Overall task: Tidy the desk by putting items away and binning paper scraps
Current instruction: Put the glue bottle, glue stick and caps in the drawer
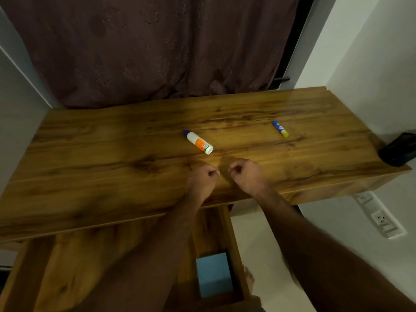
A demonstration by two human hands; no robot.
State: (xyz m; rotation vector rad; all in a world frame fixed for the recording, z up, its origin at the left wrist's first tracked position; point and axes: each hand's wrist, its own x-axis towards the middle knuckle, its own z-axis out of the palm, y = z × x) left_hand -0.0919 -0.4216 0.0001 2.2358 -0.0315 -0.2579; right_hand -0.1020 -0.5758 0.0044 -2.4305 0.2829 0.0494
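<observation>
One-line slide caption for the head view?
Both hands curled over a wooden desk near a glue bottle and glue stick.

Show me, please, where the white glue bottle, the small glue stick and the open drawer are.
white glue bottle [199,142], head view, orange label.
small glue stick [280,128], head view, mid-body.
open drawer [234,253], head view, right wall.

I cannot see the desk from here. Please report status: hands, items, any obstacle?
Left hand and right hand curled over the desk; scraps in them not confirmed. Glue bottle and glue stick lying flat, untouched. Drawer open below. Nothing blocking.
</observation>
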